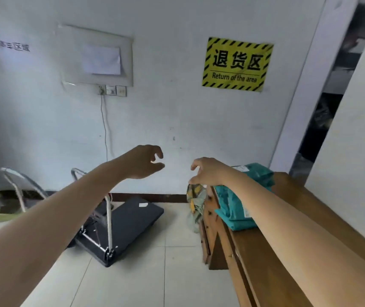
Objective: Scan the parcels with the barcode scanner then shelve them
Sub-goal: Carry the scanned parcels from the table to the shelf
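Observation:
Two teal bag parcels (232,209) lie stacked on the far end of a brown wooden bench (272,258) at the right. My right hand (208,171) hovers above their left edge, fingers loosely curled and holding nothing. My left hand (146,161) is stretched out in the air in front of the white wall, thumb and fingers curved toward each other with a gap between them, empty. No barcode scanner is in view.
A black flat trolley (130,220) with a metal handle stands on the tiled floor at the centre left. A patterned cloth bag (196,204) hangs at the bench's far end. A yellow return-area sign (237,64) is on the wall. A white panel (352,140) stands at the right.

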The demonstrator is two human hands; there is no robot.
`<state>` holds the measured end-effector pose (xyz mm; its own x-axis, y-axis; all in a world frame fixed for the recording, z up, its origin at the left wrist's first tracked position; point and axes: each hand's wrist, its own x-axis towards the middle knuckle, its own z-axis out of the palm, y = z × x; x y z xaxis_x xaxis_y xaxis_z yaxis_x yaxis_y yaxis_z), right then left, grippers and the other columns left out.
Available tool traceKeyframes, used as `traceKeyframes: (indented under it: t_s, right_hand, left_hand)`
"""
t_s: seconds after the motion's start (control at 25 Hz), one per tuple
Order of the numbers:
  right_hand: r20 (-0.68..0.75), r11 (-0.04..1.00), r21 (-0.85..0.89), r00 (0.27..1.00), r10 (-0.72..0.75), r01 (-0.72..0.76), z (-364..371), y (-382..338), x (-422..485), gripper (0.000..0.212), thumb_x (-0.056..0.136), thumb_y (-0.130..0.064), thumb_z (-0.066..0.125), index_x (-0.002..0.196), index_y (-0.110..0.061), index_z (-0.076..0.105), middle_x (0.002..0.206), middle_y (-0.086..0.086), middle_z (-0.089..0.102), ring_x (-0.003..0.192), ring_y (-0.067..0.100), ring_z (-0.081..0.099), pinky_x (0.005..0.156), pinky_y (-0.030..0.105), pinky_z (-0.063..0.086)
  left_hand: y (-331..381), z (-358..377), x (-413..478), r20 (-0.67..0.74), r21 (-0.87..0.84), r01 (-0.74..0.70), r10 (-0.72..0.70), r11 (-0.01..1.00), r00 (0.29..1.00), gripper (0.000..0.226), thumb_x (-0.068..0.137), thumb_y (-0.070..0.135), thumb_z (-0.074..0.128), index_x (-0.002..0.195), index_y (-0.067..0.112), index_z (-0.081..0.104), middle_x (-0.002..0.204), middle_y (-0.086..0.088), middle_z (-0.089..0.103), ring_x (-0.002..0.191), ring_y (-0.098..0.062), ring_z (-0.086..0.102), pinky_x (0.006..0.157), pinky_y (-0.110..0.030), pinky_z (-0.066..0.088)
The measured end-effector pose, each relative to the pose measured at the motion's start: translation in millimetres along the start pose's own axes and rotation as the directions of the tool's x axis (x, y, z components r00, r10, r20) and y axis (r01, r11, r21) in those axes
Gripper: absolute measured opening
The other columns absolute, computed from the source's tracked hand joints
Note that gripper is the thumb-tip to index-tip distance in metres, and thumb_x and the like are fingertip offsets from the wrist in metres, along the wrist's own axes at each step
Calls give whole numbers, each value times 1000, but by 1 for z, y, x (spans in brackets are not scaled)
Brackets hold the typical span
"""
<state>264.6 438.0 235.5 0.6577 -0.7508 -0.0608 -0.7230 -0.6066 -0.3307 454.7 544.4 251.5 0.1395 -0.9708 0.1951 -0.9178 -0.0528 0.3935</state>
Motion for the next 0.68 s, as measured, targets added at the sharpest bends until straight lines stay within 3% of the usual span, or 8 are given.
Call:
traceKeyframes:
  t_s: [0.2,0.36,0.48,0.6,0.64,0.68]
  right_hand:
    - [-50,950,94,952,302,-296,-32,125,75,52,85,-31,66,132,-11,52,131,7,57,112,21,58,89,31,48]
    - [-44,831,283,859,511,-480,-33,201,98,54,88,-32,64,136,-14,47,108,8,64,89,22,66,69,30,51]
    - [-16,663,385,713,700,-642,-3,263,122,51,91,-44,57,128,-9,53,100,13,64,83,28,66,64,32,47]
    - [28,408,553,506,862,-726,33,317,155,54,96,-50,44,78,-1,58,66,10,41,60,28,45,60,33,36]
    - [60,305,602,423,904,-738,44,334,164,58,97,-50,42,77,2,60,67,9,37,61,29,45,60,33,40]
    - [102,196,658,343,934,-727,52,344,171,60,96,-50,43,91,5,64,72,9,38,67,34,51,62,35,46]
  left_hand:
    - [15,47,186,141,-78,-102,112,992,984,30,92,32,56,116,15,57,103,-7,69,94,-21,62,77,-25,39]
    - [36,114,293,298,-168,-205,248,964,922,30,91,34,56,113,14,60,105,-8,68,94,-21,60,82,-29,45]
    - [53,196,360,438,-351,-252,396,902,807,30,87,47,57,103,22,63,106,-1,65,97,-18,62,85,-32,51]
    - [64,278,414,527,-494,-232,500,838,687,37,85,50,58,108,20,62,113,-2,65,103,-19,62,85,-29,50]
    - [66,300,425,571,-498,-207,499,842,652,43,87,46,57,117,15,59,120,-5,63,109,-20,59,90,-30,49]
    - [69,322,436,622,-487,-194,494,851,607,49,89,45,56,125,12,54,128,-7,58,115,-21,56,95,-32,46]
